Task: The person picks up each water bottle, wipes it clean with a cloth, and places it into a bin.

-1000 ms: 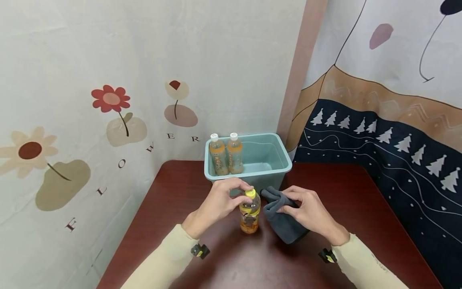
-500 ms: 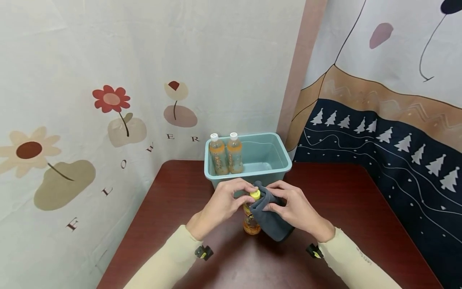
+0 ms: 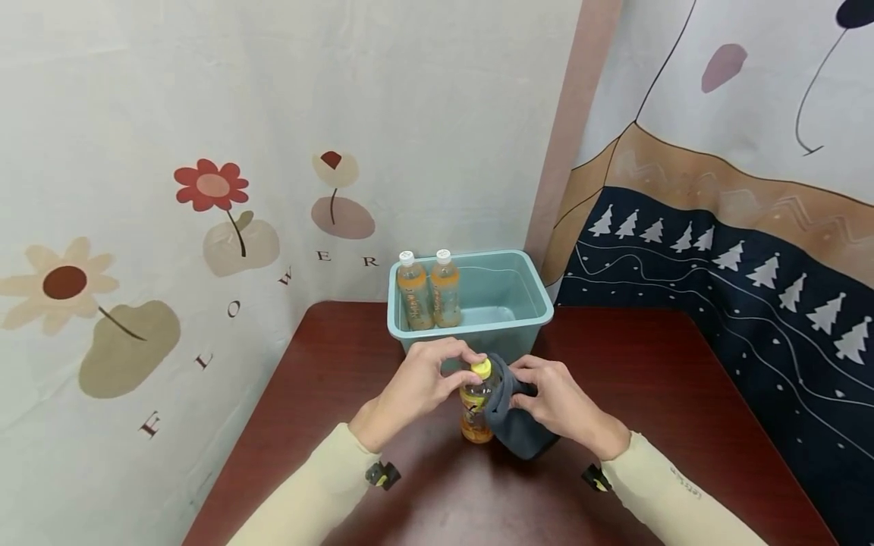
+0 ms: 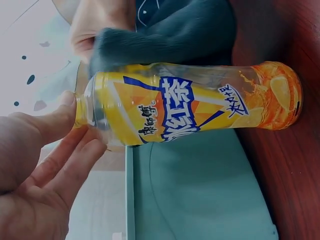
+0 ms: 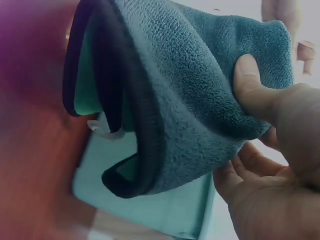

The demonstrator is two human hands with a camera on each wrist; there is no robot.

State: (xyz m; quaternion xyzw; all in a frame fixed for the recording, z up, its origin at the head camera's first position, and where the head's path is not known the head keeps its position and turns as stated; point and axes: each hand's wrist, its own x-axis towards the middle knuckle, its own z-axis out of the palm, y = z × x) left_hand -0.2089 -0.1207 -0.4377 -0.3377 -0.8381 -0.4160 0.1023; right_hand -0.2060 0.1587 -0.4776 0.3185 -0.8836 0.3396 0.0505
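Observation:
A clear plastic drink bottle (image 3: 476, 417) with a yellow label and yellow cap stands upright on the table, in front of the bin. My left hand (image 3: 429, 381) pinches its cap between thumb and fingers. In the left wrist view the bottle (image 4: 175, 105) looks almost drained of colour except for orange print at its base. My right hand (image 3: 563, 398) grips a dark grey cloth (image 3: 522, 431), folded and hanging down, against the bottle's right side. The right wrist view shows the thumb pressing the fuzzy cloth (image 5: 185, 80) from above, fingers beneath.
A light blue plastic bin (image 3: 471, 332) stands at the back of the dark red table (image 3: 341, 356). Two white-capped bottles (image 3: 413, 296) stand in its left end. Printed curtains (image 3: 437, 114) rise behind the table and along its right side.
My right hand has brought the cloth leftward onto the bottle's side, then lowered it slightly from near the cap. The left hand keeps its pinch on the cap; the bottle shifted slightly right.

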